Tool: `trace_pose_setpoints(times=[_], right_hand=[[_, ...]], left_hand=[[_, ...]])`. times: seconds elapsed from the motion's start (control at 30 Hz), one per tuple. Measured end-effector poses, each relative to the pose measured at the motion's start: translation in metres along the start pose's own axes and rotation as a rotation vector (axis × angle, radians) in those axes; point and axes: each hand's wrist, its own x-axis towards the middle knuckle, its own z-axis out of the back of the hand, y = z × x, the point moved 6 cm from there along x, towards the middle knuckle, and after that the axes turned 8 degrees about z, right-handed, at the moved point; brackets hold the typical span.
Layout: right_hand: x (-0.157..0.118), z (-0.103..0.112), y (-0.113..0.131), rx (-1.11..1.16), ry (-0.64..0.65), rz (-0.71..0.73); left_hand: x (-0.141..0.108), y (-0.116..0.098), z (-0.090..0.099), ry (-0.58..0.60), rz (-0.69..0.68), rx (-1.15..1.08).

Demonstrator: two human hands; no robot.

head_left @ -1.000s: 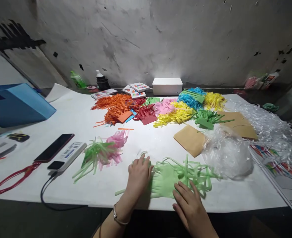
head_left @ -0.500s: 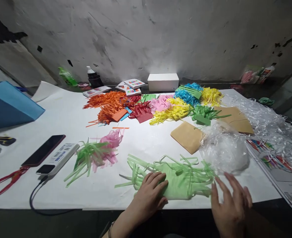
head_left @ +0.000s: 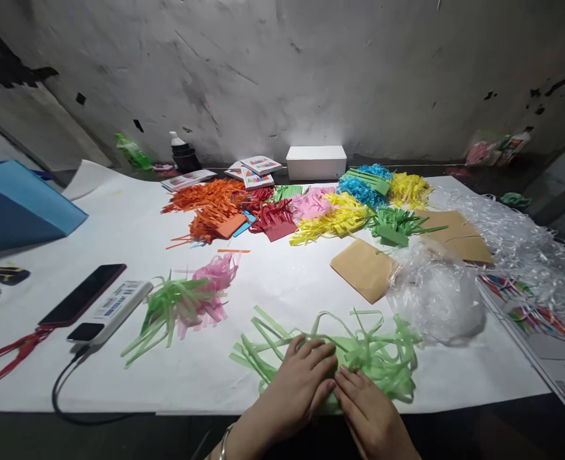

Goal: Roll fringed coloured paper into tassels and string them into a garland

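A light green sheet of thin tissue-like paper with fringed ends [head_left: 378,358] lies at the table's front edge, its strips spread and curled to both sides. My left hand [head_left: 301,380] rests on its middle, fingers stretched out flat over the paper. My right hand [head_left: 369,409] is close beside it, fingertips on the sheet and nearly touching the left thumb; its fingers are extended side by side, and its thumb is hidden. The near edge of the sheet is mostly covered by both hands.
Green fringe [head_left: 174,306] and pink fringe [head_left: 213,287] lie left of the sheet. Behind are orange fringe bundles [head_left: 210,201], a white box [head_left: 316,163] and brown paper [head_left: 362,269]. A clear plastic bag [head_left: 438,294] sits right. A phone [head_left: 84,295] and power bank [head_left: 114,306] lie left.
My right hand has moved left from beside the sheet onto its middle, next to my left hand. The green strips on the right are now more bunched and curled.
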Motion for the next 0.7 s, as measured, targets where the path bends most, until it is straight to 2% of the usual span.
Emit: trace_pose_setpoints(times=[0.1, 0.17, 0.2, 0.23, 0.27, 0.37, 0.43, 0.57, 0.7], right_hand=[[-0.003, -0.005, 0.003, -0.010, -0.030, 0.000], [-0.007, -0.008, 0.002, -0.013, -0.108, -0.031], [-0.010, -0.009, 0.000, -0.015, -0.146, -0.050], [-0.011, -0.010, -0.001, -0.015, -0.169, -0.063], [-0.012, -0.011, -0.003, -0.010, -0.172, -0.067], [-0.008, -0.007, -0.007, 0.021, -0.119, -0.050], [-0.004, 0.001, -0.011, 0.052, -0.098, -0.060], [-0.001, 0.015, -0.018, 0.139, -0.032, -0.122], [-0.003, 0.019, -0.028, 0.217, -0.032, -0.345]], left_hand=[[0.020, 0.033, 0.004, -0.160, 0.300, 0.173], [0.019, 0.055, 0.015, -0.320, 0.496, 0.270], [0.015, 0.061, 0.021, -0.393, 0.535, 0.289], [0.009, 0.062, 0.025, -0.446, 0.522, 0.283], [0.004, 0.058, 0.025, -0.461, 0.446, 0.255], [-0.012, 0.025, 0.005, -0.316, 0.016, 0.110], [-0.023, 0.003, -0.013, -0.240, -0.162, 0.027], [-0.031, -0.009, -0.027, -0.271, -0.136, -0.075], [-0.026, -0.002, -0.019, -0.260, -0.006, -0.142]])
